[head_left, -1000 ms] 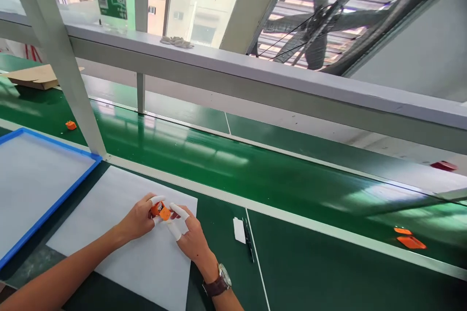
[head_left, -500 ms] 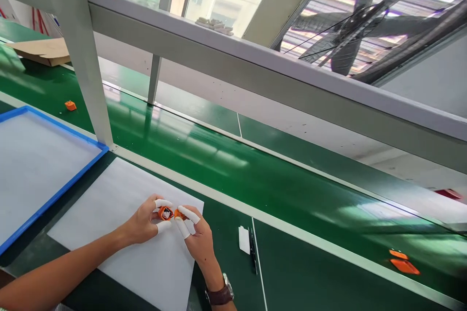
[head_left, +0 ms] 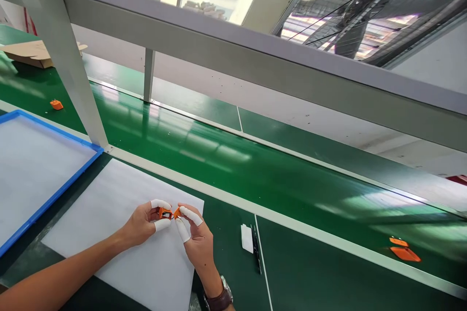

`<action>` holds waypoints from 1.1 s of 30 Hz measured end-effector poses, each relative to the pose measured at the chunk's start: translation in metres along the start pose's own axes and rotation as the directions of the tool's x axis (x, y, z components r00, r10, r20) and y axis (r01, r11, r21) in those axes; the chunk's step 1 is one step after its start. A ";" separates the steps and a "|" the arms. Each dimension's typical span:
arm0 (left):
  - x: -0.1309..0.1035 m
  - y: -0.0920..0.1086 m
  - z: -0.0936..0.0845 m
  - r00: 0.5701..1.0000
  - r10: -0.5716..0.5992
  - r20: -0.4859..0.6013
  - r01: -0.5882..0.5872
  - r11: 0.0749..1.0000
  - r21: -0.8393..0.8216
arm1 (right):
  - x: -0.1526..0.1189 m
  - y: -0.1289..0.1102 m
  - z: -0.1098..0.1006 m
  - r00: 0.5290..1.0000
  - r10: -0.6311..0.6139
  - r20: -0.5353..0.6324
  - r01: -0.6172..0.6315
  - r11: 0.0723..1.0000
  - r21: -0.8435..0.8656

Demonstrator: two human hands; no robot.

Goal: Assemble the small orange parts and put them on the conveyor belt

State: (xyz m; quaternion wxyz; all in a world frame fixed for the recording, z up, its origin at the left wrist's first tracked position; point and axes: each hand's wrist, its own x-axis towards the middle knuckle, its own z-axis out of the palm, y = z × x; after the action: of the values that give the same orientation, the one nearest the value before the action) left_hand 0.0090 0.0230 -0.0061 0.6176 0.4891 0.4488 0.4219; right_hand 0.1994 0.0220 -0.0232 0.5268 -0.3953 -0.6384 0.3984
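My left hand (head_left: 142, 223), with white finger cots on its thumb and a finger, pinches a small orange plastic housing (head_left: 163, 212). Its open side shows a white and dark inside. Close beside it, my right hand (head_left: 199, 235) grips a smaller orange plastic piece (head_left: 177, 212) between thumb and finger, also in white cots. The two orange parts are nearly touching, with what looks like a short dark wire between them. Both hands are above a white sheet (head_left: 146, 272) on the dark green bench.
A blue-edged tray (head_left: 69, 175) lies at left. Right of the sheet are a white card (head_left: 247, 238) and a thin black strip (head_left: 257, 249). On the green belt (head_left: 204, 155) sit an orange part (head_left: 56, 104) and orange pieces (head_left: 404, 253). A grey post (head_left: 69, 58) rises at left.
The orange housing in my left hand has turned, so its open side faces differently. The smaller piece in my right hand is tilted more upright. The view has shifted slightly.
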 end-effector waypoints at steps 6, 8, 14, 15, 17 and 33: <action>0.000 -0.004 0.002 0.999 0.005 -0.041 -0.004 1.000 0.026 | -0.003 -0.006 0.004 1.000 0.003 0.026 -0.002 0.999 -0.041; -0.001 -0.004 0.003 0.998 0.026 -0.052 -0.025 0.999 0.029 | -0.004 -0.006 0.005 0.996 -0.058 0.070 0.064 0.995 -0.077; -0.001 -0.003 0.001 1.000 0.023 0.009 -0.023 0.998 -0.058 | -0.001 -0.006 0.006 0.977 -0.201 0.074 0.210 0.968 -0.140; 0.000 -0.002 -0.001 0.999 0.010 0.043 -0.007 0.998 -0.059 | 0.000 -0.006 0.005 0.974 -0.219 0.062 0.226 0.963 -0.147; 0.000 -0.002 -0.003 0.994 -0.001 0.106 0.006 0.999 -0.047 | 0.001 -0.005 0.002 0.971 -0.237 0.032 0.239 0.957 -0.166; 0.002 0.013 -0.001 0.994 -0.081 0.067 0.089 0.989 -0.121 | 0.000 -0.008 0.002 0.973 -0.205 0.104 0.221 0.958 -0.182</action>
State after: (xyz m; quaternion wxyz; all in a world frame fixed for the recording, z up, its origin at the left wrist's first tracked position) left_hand 0.0074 0.0274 0.0058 0.6777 0.4431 0.4231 0.4067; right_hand 0.1967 0.0188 -0.0156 0.4984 -0.3562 -0.7345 0.2921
